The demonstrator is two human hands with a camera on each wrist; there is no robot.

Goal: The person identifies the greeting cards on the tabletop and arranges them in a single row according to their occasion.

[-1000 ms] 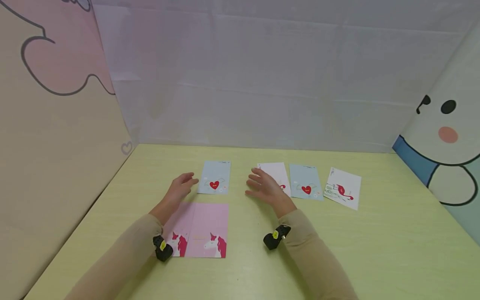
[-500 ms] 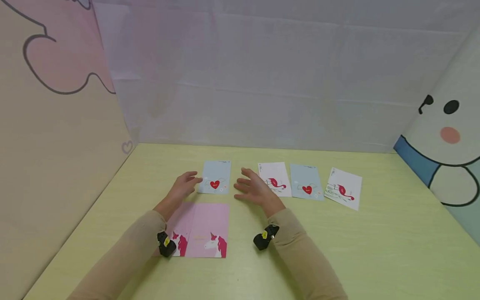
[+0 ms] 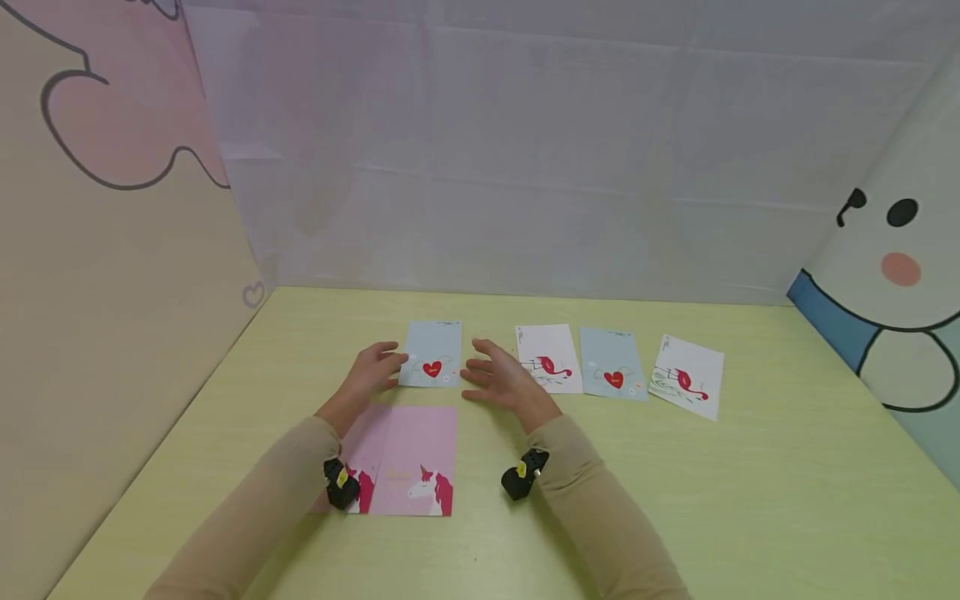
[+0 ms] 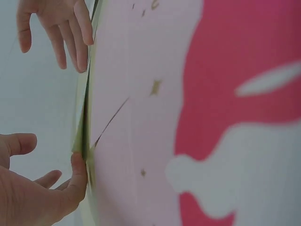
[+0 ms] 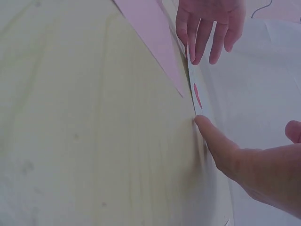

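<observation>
A pale blue card with a red winged heart [image 3: 433,343] lies flat at the table's left middle. My left hand [image 3: 367,377] is at its left edge, fingers fairly straight and the thumb over the border. From the other side my right hand [image 3: 507,380] faces it, fingers spread and fingertips right at the right edge. In the right wrist view the blue card [image 5: 197,98] appears edge-on between the fingertips of both hands. Two pink unicorn cards [image 3: 412,437] lie side by side just in front, the left one partly hidden under my left forearm.
Right of my right hand lie a white flamingo card [image 3: 543,342], a second blue heart card [image 3: 609,354] and another white flamingo card [image 3: 697,358], turned askew. They rest on the pale yellow-green table [image 3: 787,467]. A white sheet [image 3: 525,167] hangs behind it.
Both hands have closed in on the blue heart card, my right hand sliding left off the first flamingo card, my left hand moving slightly right. The card has shifted marginally right.
</observation>
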